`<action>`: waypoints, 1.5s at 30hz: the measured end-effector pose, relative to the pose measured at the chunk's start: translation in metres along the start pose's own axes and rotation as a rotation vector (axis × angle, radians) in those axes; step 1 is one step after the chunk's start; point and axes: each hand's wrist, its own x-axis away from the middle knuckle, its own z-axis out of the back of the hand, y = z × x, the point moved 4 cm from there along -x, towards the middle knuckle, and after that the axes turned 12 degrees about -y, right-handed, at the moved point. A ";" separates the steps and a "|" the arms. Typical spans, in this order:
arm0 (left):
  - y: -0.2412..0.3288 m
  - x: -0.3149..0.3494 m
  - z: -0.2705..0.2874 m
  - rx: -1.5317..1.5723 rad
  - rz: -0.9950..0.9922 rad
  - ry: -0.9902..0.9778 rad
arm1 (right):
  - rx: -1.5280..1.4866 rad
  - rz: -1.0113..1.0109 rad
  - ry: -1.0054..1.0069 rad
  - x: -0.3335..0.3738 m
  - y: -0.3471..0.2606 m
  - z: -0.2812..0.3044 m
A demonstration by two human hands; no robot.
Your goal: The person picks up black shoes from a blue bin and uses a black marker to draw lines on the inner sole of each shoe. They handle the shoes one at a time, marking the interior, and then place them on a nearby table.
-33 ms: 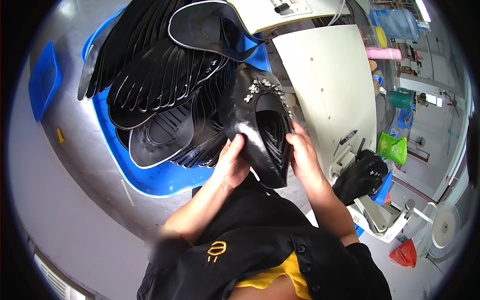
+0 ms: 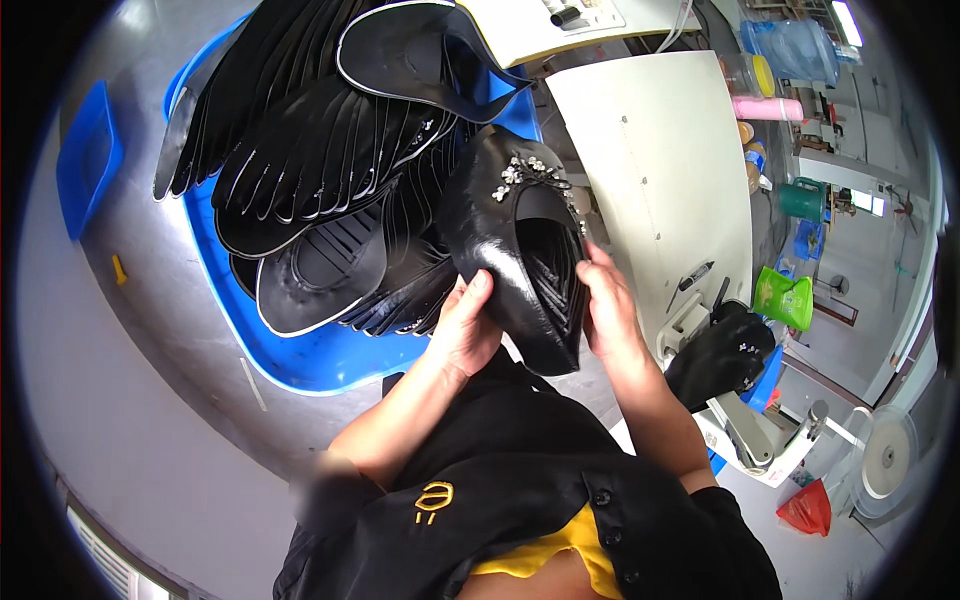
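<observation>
Between my hands is a nested stack of black shoe uppers (image 2: 490, 240), glossy, with pale flower-like decorations near the opening. My left hand (image 2: 467, 325) grips its left side, thumb on top and fingers hidden beneath. On the right edge, my right hand (image 2: 610, 305) closes with its thumb near the layered rims. Just left of the held stack, more black uppers (image 2: 310, 160) lie fanned in overlapping rows in a blue tub (image 2: 300, 370). One wide upper with a pale edge (image 2: 400, 60) rests on top at the far side.
A white worktable (image 2: 650, 150) with a marker pen (image 2: 697, 275) stands to the right. Beyond my right forearm is a sewing machine (image 2: 745, 430) with a black decorated upper (image 2: 730, 355) by it. A blue tray (image 2: 90, 160) and a yellow object (image 2: 121, 271) are at left.
The held stack of shoe uppers has shifted very slightly to the right, its near tip with it. Both hands keep their grip.
</observation>
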 end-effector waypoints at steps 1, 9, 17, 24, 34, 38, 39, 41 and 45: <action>-0.001 -0.002 -0.003 -0.020 -0.023 -0.009 | -0.019 0.002 -0.007 -0.003 0.001 0.004; -0.012 -0.003 0.004 0.056 -0.012 -0.030 | 0.059 -0.036 0.066 0.002 0.001 0.016; -0.015 0.003 0.019 0.007 0.064 -0.022 | 0.004 -0.060 0.126 0.005 0.016 0.022; -0.004 0.025 0.032 -0.062 0.048 0.131 | 0.633 0.219 0.473 0.007 0.017 0.118; 0.038 0.028 -0.027 0.082 -0.079 0.133 | 1.214 -0.235 1.036 0.030 -0.010 0.354; 0.038 0.061 -0.016 -0.105 -0.095 0.366 | 1.680 -0.220 0.750 0.009 0.016 0.367; 0.040 0.068 -0.005 -0.209 -0.092 0.349 | 1.685 -0.300 0.758 0.003 0.007 0.349; 0.027 0.069 0.010 -0.166 -0.044 0.348 | 1.752 -0.081 0.822 0.004 0.001 0.339; 0.002 0.050 -0.003 -0.321 -0.162 0.224 | 0.641 0.549 0.696 0.000 -0.027 0.237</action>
